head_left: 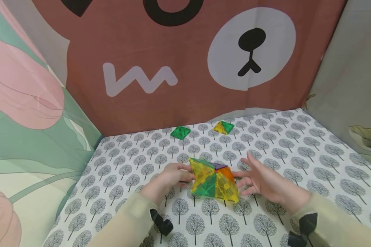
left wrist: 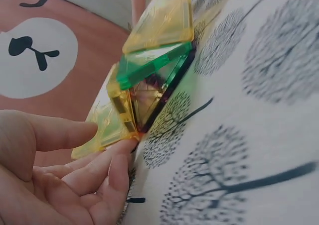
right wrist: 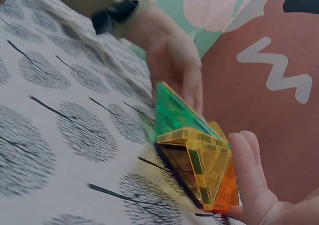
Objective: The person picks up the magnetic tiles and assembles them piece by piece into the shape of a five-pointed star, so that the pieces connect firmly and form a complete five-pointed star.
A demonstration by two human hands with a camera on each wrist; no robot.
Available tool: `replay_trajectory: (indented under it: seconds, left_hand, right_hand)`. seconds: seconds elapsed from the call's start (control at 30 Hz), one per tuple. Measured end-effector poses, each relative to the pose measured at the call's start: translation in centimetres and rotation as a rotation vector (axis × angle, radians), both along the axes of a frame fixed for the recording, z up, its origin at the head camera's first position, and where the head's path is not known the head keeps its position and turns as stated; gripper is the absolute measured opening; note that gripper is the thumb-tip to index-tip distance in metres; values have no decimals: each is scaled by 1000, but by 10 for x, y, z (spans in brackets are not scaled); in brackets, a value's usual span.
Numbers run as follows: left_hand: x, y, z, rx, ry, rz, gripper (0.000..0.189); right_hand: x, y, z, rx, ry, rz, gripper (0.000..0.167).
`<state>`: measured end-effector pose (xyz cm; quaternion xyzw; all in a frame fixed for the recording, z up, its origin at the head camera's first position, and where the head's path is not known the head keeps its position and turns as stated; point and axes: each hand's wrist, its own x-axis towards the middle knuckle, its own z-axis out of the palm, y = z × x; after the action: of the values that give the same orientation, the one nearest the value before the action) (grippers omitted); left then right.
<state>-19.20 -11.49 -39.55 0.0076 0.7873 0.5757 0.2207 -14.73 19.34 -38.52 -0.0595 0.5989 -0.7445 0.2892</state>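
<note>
A tent-like build of translucent magnetic tiles (head_left: 214,181), yellow, green, orange and purple, stands on the tree-print cloth. At its left edge is my left hand (head_left: 174,175), its fingers bent loosely, their tips at the base. In the left wrist view the thumb (left wrist: 65,131) lies in front of a yellow tile (left wrist: 104,125); whether it presses there is unclear. My right hand (head_left: 259,180) is spread beside the orange side, with fingertips close to or touching it. Through a triangular gap, the left wrist view shows the hollow inside and a dark purple edge along the cloth.
Farther back on the table lie a green tile piece (head_left: 180,132) and a small yellow-and-green pyramid (head_left: 224,127). A brown bear-print curtain (head_left: 191,99) hangs at the rear edge, with a floral curtain (head_left: 24,144) along the left side.
</note>
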Motion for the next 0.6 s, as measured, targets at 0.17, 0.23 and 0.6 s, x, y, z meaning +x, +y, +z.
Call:
replay_trajectory:
  seconds: [0.17, 0.23, 0.6]
  left_hand:
    - [19, -8, -2, 137, -54, 24, 49]
    - [26, -11, -4, 186, -66, 38, 51]
    - [46, -19, -6, 370, -116, 91, 49]
  right_hand:
    - [-14, -3, -1, 15, 12, 2, 92]
    - [-18, -5, 0, 22, 11, 12, 92]
    - [-40, -14, 0, 59, 25, 65, 87]
